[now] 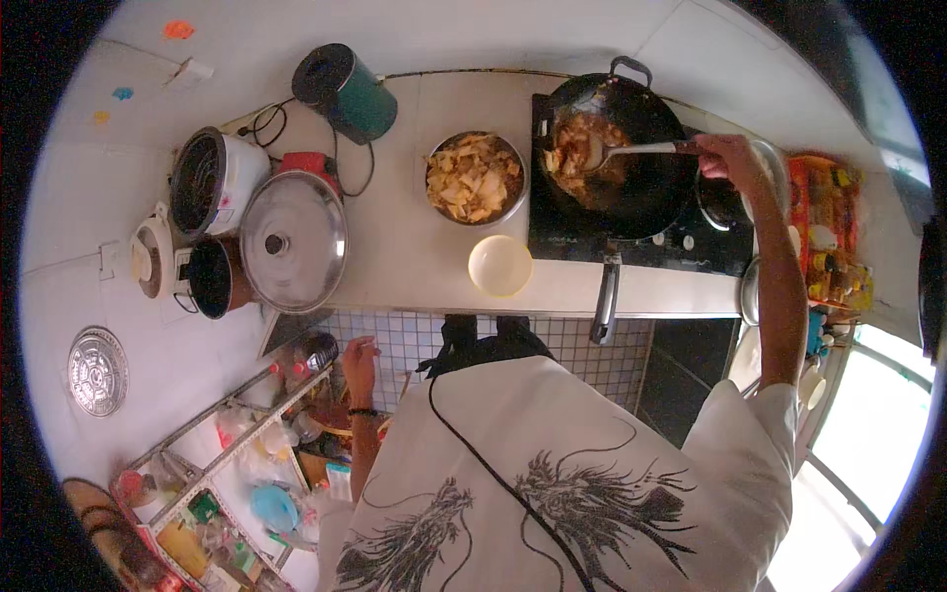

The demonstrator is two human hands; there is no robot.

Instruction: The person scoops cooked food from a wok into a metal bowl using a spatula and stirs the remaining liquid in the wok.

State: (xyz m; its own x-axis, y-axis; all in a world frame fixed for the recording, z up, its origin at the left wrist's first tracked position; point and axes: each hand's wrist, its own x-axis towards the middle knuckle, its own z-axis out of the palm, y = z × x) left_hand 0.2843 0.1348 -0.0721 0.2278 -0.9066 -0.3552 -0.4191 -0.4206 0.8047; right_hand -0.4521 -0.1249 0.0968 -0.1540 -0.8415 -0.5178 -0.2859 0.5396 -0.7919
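My right hand [723,159] grips the dark handle of a metal spatula [642,149]. The spatula's blade rests among browned food [584,152] in the left part of a black wok [651,196]. The wok sits on a black cooktop [562,248], its long handle [607,300] reaching over the counter's front edge. Left of the wok stands a round metal bowl [524,194] heaped with sliced, pale-brown food [473,177]. Nearer me is a small cream bowl [500,266] with nothing visible inside. My left hand [360,366] hangs below the counter edge, holding nothing, fingers loosely apart.
A large pot lid [294,240], a white rice cooker [244,174] and a dark green canister [362,103] crowd the counter's left. Seasoning bottles [828,259] line the right. Behind my left arm is a cluttered shelf rack [244,433]. Wall tiles bound the back.
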